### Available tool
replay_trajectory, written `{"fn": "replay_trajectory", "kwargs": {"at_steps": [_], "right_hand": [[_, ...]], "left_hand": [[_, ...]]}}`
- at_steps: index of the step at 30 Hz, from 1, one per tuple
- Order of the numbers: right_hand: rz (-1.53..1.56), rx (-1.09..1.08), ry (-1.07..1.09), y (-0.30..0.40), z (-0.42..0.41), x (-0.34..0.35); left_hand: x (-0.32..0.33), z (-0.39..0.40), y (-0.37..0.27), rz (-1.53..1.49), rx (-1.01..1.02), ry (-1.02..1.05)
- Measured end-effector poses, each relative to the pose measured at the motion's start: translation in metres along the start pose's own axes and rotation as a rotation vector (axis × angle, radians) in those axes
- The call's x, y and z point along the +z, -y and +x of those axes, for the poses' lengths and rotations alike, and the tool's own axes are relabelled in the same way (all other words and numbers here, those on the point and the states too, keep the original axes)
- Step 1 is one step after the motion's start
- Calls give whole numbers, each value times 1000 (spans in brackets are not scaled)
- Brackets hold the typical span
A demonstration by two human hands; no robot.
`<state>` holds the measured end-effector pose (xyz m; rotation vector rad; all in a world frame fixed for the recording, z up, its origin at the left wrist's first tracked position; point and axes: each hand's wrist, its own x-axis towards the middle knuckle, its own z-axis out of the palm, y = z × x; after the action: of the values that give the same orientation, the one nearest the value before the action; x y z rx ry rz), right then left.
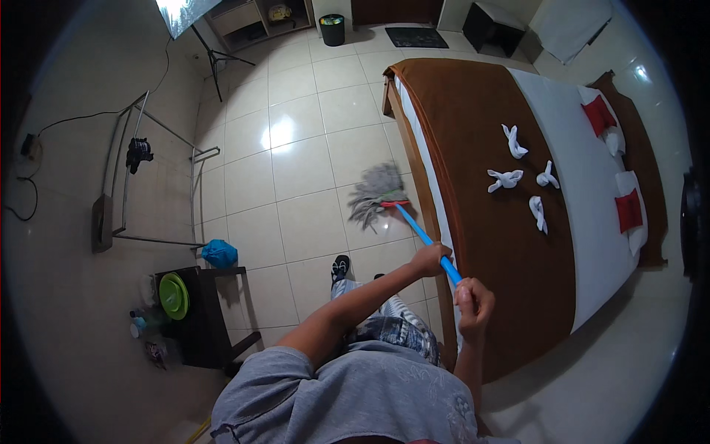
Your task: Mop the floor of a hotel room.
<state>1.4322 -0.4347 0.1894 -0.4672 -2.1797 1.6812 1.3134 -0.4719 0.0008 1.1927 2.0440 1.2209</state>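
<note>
Both of my hands grip the blue handle (416,226) of a string mop. My left hand (430,260) is wrapped round it lower down, beside the bed's edge. Around the upper end of the handle, my right hand (475,308) is closed, with its thumb on top. The grey mop head (378,188), slightly blurred, spreads over the tiled floor (308,222) close to the bed's side rail (414,150). A red clamp (392,204) joins the strings to the handle.
To the right is a bed with a brown cover (471,122), bearing several folded white towels (505,180). A metal rack (193,200), a blue bag (220,253) and a black table (205,333) line the left. Beyond stand a light tripod (213,58) and a bin (333,34).
</note>
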Motion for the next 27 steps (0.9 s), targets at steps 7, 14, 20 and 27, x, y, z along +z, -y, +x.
{"fn": "replay_trajectory", "kwargs": {"at_steps": [7,14,20,27], "right_hand": [[116,-180,205,-5,-3,-5],[461,-238,410,-1,31,24],[373,-187,674,-29,40,86],[132,-170,943,-72,21,141]], "left_hand": [[-5,-22,-14,55,-52,29],[-53,-70,-10,99,-301,-185],[-72,-152,51,212,-565,-431],[-74,-215,117,292,-498,-644]]}}
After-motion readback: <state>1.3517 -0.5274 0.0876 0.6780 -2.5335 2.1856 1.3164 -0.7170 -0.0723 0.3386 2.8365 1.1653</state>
